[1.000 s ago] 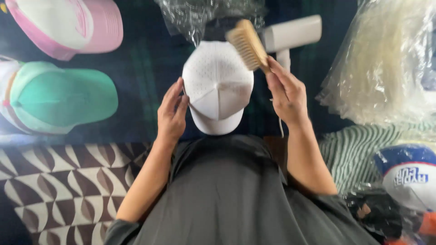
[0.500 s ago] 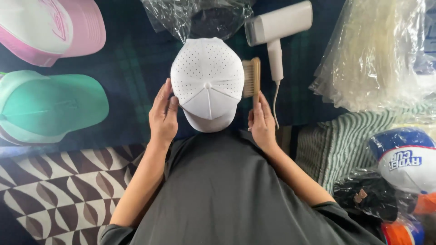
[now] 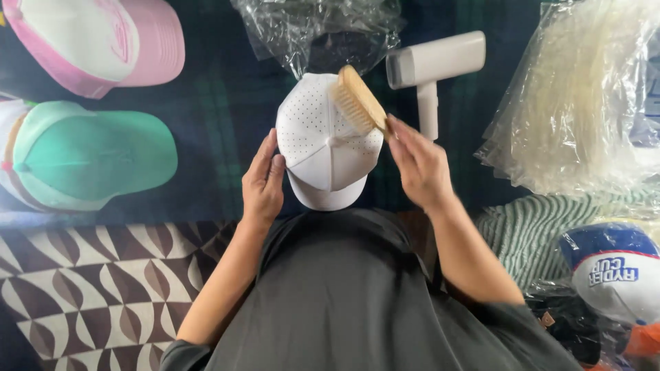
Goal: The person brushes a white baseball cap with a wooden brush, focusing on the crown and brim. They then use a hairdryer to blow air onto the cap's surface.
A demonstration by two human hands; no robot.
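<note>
Surface: dark plaid cloth (image 3: 227, 117) spread out flat, with a brown and cream patterned mat (image 3: 89, 288) at the near left edge.
Main thing: white perforated cap (image 3: 323, 141) sitting dead centre, just in front of the person's grey shirt, brim pointing back toward them.
Left hand (image 3: 262, 180): flat against the cap's left side, fingers up along the crown, steadying it rather than clenching.
Right hand (image 3: 421, 165): closed around the handle end of a wooden brush (image 3: 359, 101), so that's a proper grasp.
Brush position: bristles face down and left onto the upper right of the crown; looks like touching, though I can't swear to it.
Key relation: the brush's long axis runs diagonally, from the right hand up and left across the crown. So the cap lies up and left of the grip, and the right hand is the one working that side while the left hand braces the opposite side.
Nearby: white handheld dryer-shaped device (image 3: 433, 69) just right of the cap, crumpled clear plastic bag (image 3: 316, 27) right behind it.
Further out: pink and white cap (image 3: 103, 41) and mint green cap (image 3: 89, 154) well off to the left, stack of clear bags (image 3: 584, 103) on the right, blue and white cap (image 3: 612, 271) at the near right.
</note>
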